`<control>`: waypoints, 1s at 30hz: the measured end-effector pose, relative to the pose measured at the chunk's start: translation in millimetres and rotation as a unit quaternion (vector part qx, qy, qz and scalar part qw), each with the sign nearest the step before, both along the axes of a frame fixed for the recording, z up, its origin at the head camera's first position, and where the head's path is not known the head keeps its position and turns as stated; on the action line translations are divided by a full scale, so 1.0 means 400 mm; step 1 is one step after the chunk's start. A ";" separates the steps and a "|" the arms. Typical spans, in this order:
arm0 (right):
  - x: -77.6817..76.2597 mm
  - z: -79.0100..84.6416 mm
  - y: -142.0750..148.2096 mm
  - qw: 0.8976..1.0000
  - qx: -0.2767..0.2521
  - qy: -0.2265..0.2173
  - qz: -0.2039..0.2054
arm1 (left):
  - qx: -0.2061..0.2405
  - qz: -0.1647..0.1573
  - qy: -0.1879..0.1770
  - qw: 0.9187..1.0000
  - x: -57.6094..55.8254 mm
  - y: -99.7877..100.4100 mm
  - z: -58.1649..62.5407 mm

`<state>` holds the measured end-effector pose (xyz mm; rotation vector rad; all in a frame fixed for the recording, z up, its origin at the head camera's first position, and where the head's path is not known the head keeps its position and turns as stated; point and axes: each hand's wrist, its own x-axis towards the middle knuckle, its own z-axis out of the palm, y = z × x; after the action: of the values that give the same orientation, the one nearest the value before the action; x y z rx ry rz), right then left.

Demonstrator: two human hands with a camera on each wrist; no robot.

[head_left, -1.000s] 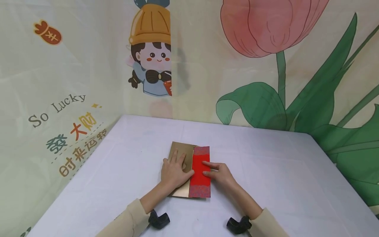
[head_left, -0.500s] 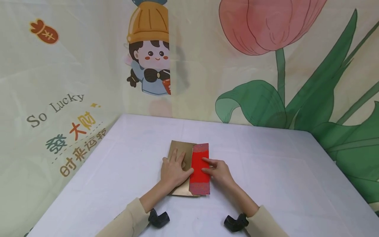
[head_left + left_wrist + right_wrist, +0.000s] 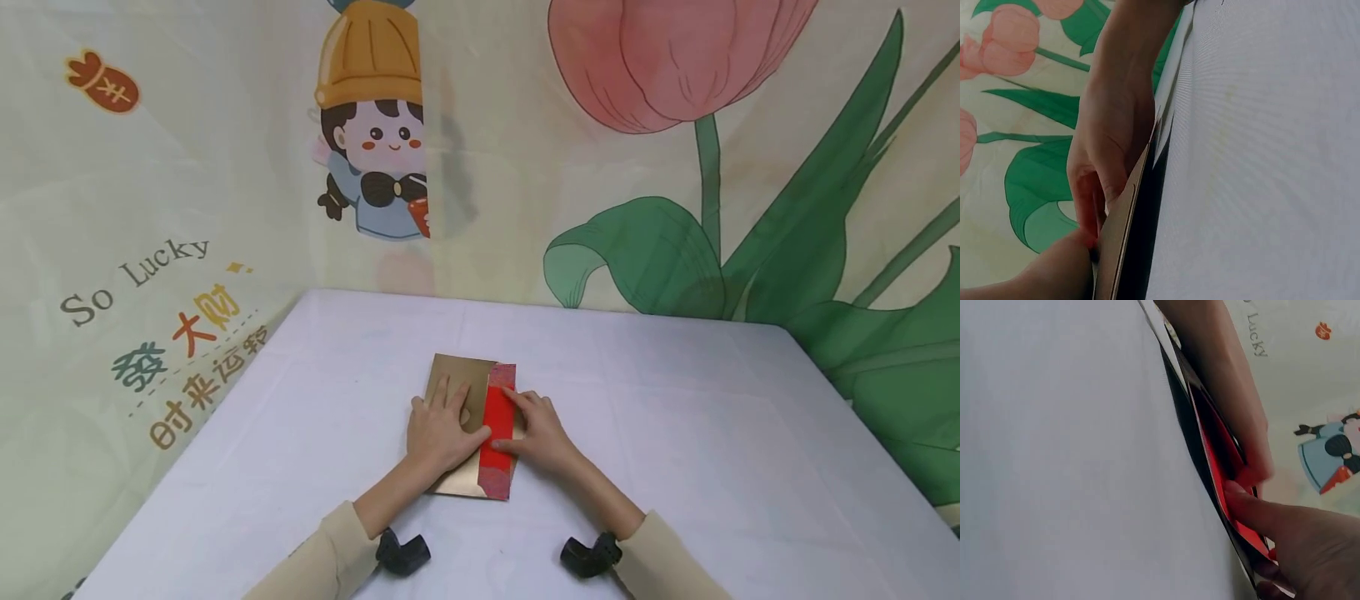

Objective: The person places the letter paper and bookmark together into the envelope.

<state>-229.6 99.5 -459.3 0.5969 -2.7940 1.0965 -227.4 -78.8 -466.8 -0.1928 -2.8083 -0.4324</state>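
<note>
A folded card lies near the middle of the table, with a gold panel (image 3: 459,483) on the left and a red strip (image 3: 498,421) with patterned ends on the right. My left hand (image 3: 442,435) rests flat on the gold panel, fingers spread and thumb beside the red strip. At the strip's right edge, my right hand (image 3: 546,435) pinches the card. The right wrist view shows that hand's thumb (image 3: 1250,509) on the red face and other fingers below the edge. There the card's layers stand slightly apart. In the left wrist view, the card's edge (image 3: 1124,234) is raised off the cloth.
A white cloth (image 3: 360,367) covers the table. Behind it hangs a printed backdrop (image 3: 495,150) with a tulip and a cartoon figure. Black wrist mounts (image 3: 402,554) sit at both cuffs.
My right hand has shifted a little left, its index finger and thumb further apart. The red strip now looks narrower, with gold showing beside its right edge. My left hand stays in place.
</note>
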 end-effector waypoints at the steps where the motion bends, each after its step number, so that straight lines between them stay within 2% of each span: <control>1: -0.003 0.000 -0.007 1.000 0.007 0.015 0.002 | -0.001 0.001 0.002 1.000 -0.002 0.000 0.000; 3: -0.012 0.001 -0.018 0.999 0.022 0.037 0.004 | -0.001 0.003 0.005 1.000 -0.008 0.000 -0.001; 5: -0.018 0.005 -0.019 0.999 0.033 0.039 0.010 | 0.000 0.006 0.004 1.000 -0.012 0.001 -0.001; 9: -0.025 0.017 0.013 0.998 0.049 0.013 0.032 | 0.011 0.007 -0.001 1.000 -0.016 0.005 -0.001; 13: -0.022 0.020 0.052 0.994 0.071 -0.026 0.073 | 0.014 0.004 -0.005 1.000 -0.014 0.011 0.000; 17: -0.016 0.011 0.058 0.989 0.106 -0.008 0.100 | 0.006 0.003 -0.011 1.000 -0.011 0.015 -0.002; 21: -0.010 0.002 0.042 0.987 0.132 0.037 0.085 | 0.000 -0.002 -0.010 1.000 -0.012 0.016 -0.005; 24: -0.009 -0.001 0.027 0.985 0.147 0.053 0.071 | -0.008 0.000 -0.005 1.000 -0.014 0.014 -0.007; 30: -0.015 0.001 0.006 0.978 0.194 0.049 0.057 | -0.017 0.008 -0.001 1.000 -0.020 0.011 -0.014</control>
<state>-235.7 101.9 -458.8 0.8296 -2.9310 0.5143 -235.5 -74.3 -472.4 -0.1775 -2.8180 -0.3818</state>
